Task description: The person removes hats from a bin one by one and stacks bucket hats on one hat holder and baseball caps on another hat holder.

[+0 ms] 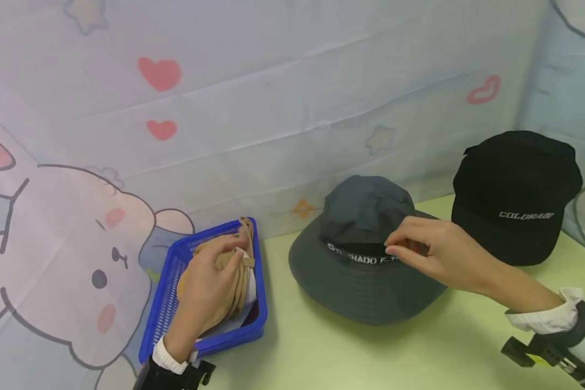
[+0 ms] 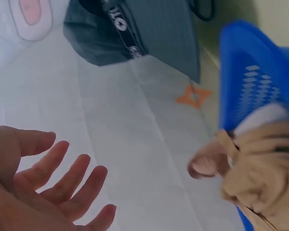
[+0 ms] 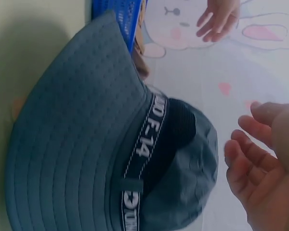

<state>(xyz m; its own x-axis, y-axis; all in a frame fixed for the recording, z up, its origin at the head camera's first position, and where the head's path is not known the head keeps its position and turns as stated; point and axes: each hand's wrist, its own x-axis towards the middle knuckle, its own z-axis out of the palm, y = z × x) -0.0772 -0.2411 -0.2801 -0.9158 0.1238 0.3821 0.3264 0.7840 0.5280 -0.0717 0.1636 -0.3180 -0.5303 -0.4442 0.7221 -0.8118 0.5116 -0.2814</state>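
Note:
A dark grey-green bucket hat, with a lettered black band around its crown, sits on the table. My right hand hovers over its right side, fingers loosely bent and holding nothing; the right wrist view shows a gap between the fingertips and the crown. On the left, a blue plastic basket contains folded tan fabric with a strap and something white beside it. Above this basket hangs my left hand, its fingers spread and relaxed around nothing in the left wrist view.
To the right of the bucket hat, a black cap marked "COLORADO" stands near the back. The pale green table meets a cartoon-printed cloth backdrop behind the hats and basket.

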